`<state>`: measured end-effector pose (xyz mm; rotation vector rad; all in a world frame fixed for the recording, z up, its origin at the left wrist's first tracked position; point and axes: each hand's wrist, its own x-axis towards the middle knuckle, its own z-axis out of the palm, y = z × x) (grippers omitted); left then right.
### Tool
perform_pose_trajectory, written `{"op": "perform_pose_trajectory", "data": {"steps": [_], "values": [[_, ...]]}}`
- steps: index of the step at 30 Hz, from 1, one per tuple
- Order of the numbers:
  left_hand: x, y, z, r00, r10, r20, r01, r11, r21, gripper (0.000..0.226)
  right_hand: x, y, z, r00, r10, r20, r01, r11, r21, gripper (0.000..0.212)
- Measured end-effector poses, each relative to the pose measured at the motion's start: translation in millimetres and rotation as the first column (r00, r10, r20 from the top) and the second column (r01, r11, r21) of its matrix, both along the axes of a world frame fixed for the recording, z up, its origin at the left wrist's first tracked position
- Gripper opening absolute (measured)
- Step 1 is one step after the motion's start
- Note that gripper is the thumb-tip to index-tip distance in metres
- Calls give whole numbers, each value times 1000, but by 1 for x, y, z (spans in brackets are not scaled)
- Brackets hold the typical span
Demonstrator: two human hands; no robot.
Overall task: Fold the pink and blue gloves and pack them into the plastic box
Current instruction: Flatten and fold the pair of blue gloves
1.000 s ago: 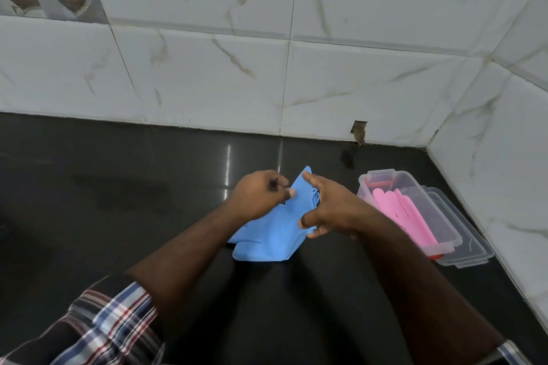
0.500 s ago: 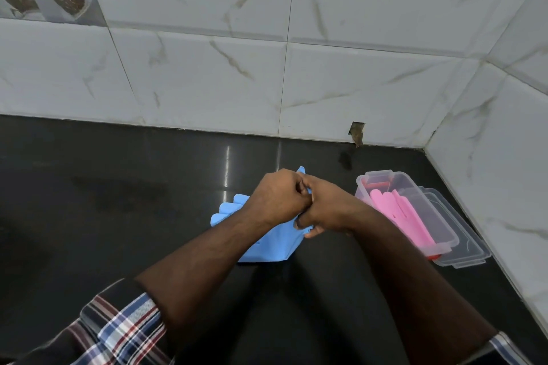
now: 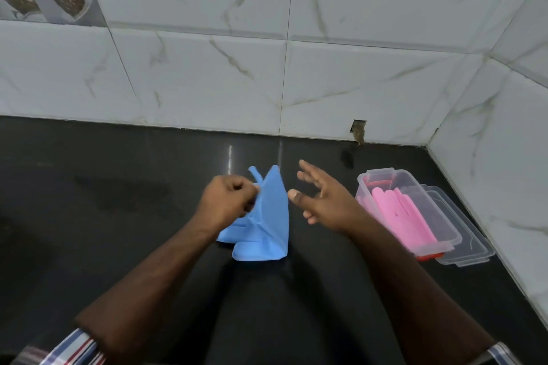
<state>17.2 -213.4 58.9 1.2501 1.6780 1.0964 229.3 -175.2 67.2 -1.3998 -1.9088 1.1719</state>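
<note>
The black countertop [image 3: 103, 216] meets white marble-veined wall tiles [image 3: 207, 83] along its far edge at 12 o'clock, and a second tiled wall closes it in at 3 o'clock, forming a corner toward 1 o'clock. A small chipped hole [image 3: 358, 130] sits at the foot of the back tiles. From 7 to 11 o'clock the counter is bare and wide, and a clear strip runs between the hands and the back wall.

The clear plastic box [image 3: 439, 216] lies at 3 o'clock near the side wall, angled, with its transparent lid [image 3: 471, 249] resting just beside it on the wall side. The pink gloves [image 3: 394, 216] lie flat inside the box, fingers pointing toward the far end, and a red latch [image 3: 430, 256] shows at the near end.

At the centre, the blue glove [image 3: 272, 216] is pulled up into a tent shape: its upper part rises to a point with one narrow finger sticking up beside it, while its lower folds rest on the counter. The left hand [image 3: 228, 201] is curled closed, pinching the glove's upper left edge. The right hand [image 3: 323, 201] hangs just beside the glove at its 3 o'clock side, fingers spread apart, holding nothing, between the glove and the box. Plaid sleeves [image 3: 71, 347] show at the bottom corners.
</note>
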Motion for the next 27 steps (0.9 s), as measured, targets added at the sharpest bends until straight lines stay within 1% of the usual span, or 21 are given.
{"op": "perform_pose_trajectory", "data": {"steps": [1, 2, 4, 6, 8, 11, 15, 19, 20, 21, 24, 26, 27], "values": [[-12, -3, -9, 999, 41, 36, -40, 999, -19, 23, -2, 0, -13, 997, -61, 48, 58, 997, 52, 71], [-23, -5, -18, 996, 76, 52, -74, 996, -41, 23, -6, -2, -28, 990, -86, 112, 78, 994, 76, 66], [-41, -7, -38, 988, 139, 61, -133, 986, -97, 24, -17, -11, -59, 972, -27, 235, 6, 996, 89, 61], [-53, -9, -56, 978, 196, 65, -184, 971, -155, 24, -29, -19, -83, 931, 35, 364, -79, 991, 105, 60], [-61, -10, -73, 974, 223, 46, -210, 958, -194, 26, -37, -25, -97, 881, 40, 471, -107, 987, 118, 58], [-67, -11, -88, 974, 224, -43, -228, 949, -218, 29, -43, -30, -103, 819, 38, 572, -144, 979, 142, 59], [-67, -11, -93, 961, 250, -115, -269, 942, -202, 33, -48, -33, -110, 769, 30, 638, -163, 975, 149, 59], [-66, -11, -90, 969, 218, -118, -239, 950, -202, 45, -52, -34, -112, 735, -1, 678, -152, 974, 166, 59], [-65, -10, -88, 973, 193, -125, -214, 957, -197, 44, -53, -33, -112, 729, -6, 684, -149, 975, 167, 59], [-63, -8, -86, 979, 161, -127, -183, 965, -185, 39, -53, -34, -112, 727, -9, 687, -146, 975, 166, 59], [-58, -1, -77, 992, 94, -83, -103, 988, -114, 15, -52, -35, -112, 734, -10, 679, -136, 977, 161, 59], [-57, 3, -73, 996, 80, -30, -82, 993, -85, 15, -50, -34, -111, 762, -38, 647, -107, 977, 183, 57], [-59, 4, -74, 996, 89, -26, -91, 991, -93, 17, -48, -33, -111, 775, -60, 629, -87, 976, 200, 56]]}}
